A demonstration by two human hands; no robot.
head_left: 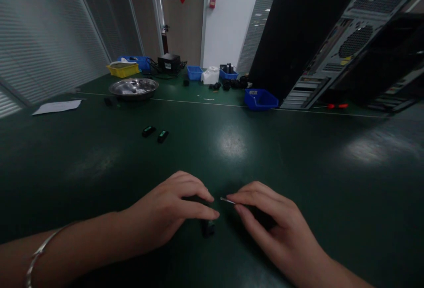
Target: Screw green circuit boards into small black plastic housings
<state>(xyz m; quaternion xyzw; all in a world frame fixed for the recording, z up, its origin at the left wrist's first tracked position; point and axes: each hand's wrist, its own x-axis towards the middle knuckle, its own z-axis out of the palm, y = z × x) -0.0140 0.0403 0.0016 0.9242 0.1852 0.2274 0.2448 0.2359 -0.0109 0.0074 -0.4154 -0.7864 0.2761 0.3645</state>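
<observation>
My left hand (177, 204) is over the green table (265, 146), thumb and forefinger apart with a gap between their tips. Nothing shows in that gap. Just below its thumb lies a small black part (208, 229) with a greenish face, partly hidden by the thumb. My right hand (270, 217) is closed in a pinch on a small thin pale strip (227, 200). The strip's free end points left toward my left fingertips, apart from them. Two similar black parts with green faces, one (149, 130) beside the other (162, 136), lie farther back on the left.
A steel bowl (134, 88) with small pieces stands at the back left near a paper sheet (57, 107). Blue bins (261, 100), a yellow bin (123, 70) and a black power box (168, 63) line the back. Computer cases (308, 45) stand at the right.
</observation>
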